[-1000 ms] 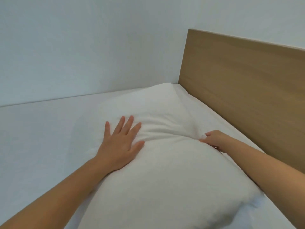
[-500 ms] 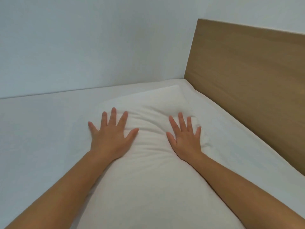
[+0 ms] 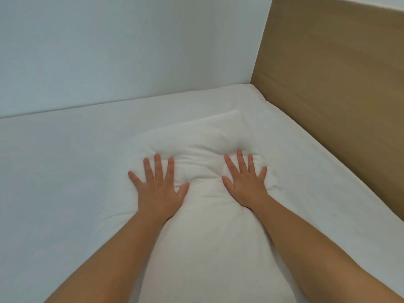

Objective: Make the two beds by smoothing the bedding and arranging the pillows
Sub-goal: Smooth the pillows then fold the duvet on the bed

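While both palms press, the pillow (image 3: 203, 226) is mid-flattening.
Left hand (image 3: 158, 189) and right hand (image 3: 246, 182) lie released, fingers spread, grasping nothing; sheet (image 3: 65, 171) smooth; second bed unseen.

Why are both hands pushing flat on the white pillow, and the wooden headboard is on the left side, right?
Not quite. In the head view the wooden headboard stands on the right side, not the left; the plain wall is on the left. The rest holds: the left hand and right hand both lie flat, fingers spread, pressing on the white pillow.
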The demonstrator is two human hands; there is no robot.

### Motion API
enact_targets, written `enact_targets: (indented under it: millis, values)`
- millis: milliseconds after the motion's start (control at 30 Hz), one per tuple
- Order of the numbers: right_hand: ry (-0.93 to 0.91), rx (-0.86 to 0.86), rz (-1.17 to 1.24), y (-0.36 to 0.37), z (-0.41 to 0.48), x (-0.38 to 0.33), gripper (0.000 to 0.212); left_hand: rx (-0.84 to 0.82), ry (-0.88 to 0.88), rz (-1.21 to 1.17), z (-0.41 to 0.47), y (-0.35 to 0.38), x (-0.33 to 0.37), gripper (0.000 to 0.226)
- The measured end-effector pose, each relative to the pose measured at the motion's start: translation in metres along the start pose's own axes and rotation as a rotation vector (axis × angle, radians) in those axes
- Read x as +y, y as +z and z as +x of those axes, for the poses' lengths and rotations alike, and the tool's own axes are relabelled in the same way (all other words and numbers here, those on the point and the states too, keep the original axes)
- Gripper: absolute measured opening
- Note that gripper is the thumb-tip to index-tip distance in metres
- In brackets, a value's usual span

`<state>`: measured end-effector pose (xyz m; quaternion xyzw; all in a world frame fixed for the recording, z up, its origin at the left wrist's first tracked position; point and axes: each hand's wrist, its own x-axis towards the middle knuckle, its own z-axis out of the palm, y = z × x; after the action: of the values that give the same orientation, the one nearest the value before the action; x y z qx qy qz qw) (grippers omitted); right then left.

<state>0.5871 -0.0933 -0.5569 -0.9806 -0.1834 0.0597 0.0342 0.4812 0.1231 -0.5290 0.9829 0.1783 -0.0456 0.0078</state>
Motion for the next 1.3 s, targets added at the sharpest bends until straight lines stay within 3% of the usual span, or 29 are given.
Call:
enact_targets:
  millis: [133,300,400,500,567,733,867,1033,1167,1233,1300]
  values:
    - [-0.034,-0.140,0.038,-0.017,-0.024,-0.004,0.062,-0.121,-0.013,-0.116,-0.036,-0.010,0.000,0.092]
    - [-0.016,-0.318,0.057,-0.052,-0.106,0.003,0.061,-0.284,-0.044,-0.233,-0.142,-0.034,0.006,0.089]
    - [0.262,-0.451,0.113,-0.075,-0.153,0.016,0.072,-0.425,-0.104,-0.275,-0.193,-0.056,0.016,0.091]
    - [0.627,-0.490,0.365,-0.095,-0.176,0.035,0.090,-0.501,-0.169,-0.303,-0.215,-0.072,0.024,0.094]
    - [0.688,-0.487,0.529,-0.104,-0.176,0.042,0.097,-0.517,-0.187,-0.301,-0.216,-0.078,0.025,0.093]
    - [0.760,-0.425,0.847,-0.105,-0.140,0.053,0.098,-0.522,-0.236,-0.275,-0.202,-0.075,0.036,0.093]
    - [0.637,-0.350,0.782,-0.102,-0.118,0.056,0.048,-0.493,-0.322,-0.231,-0.191,-0.069,0.052,0.094]
    - [0.514,-0.239,1.132,-0.170,-0.117,0.063,0.018,-0.341,-0.431,-0.348,-0.174,-0.089,0.087,0.081]
    - [0.503,-0.170,1.272,-0.215,-0.111,0.120,0.016,-0.116,-0.307,-0.357,-0.163,-0.107,0.131,0.075]
    - [0.582,-0.137,1.222,-0.203,-0.111,0.155,0.023,-0.104,-0.216,-0.276,-0.158,-0.104,0.143,0.075]
    - [0.665,-0.210,1.031,-0.166,-0.114,0.184,0.035,-0.149,-0.110,-0.164,-0.155,-0.089,0.153,0.075]
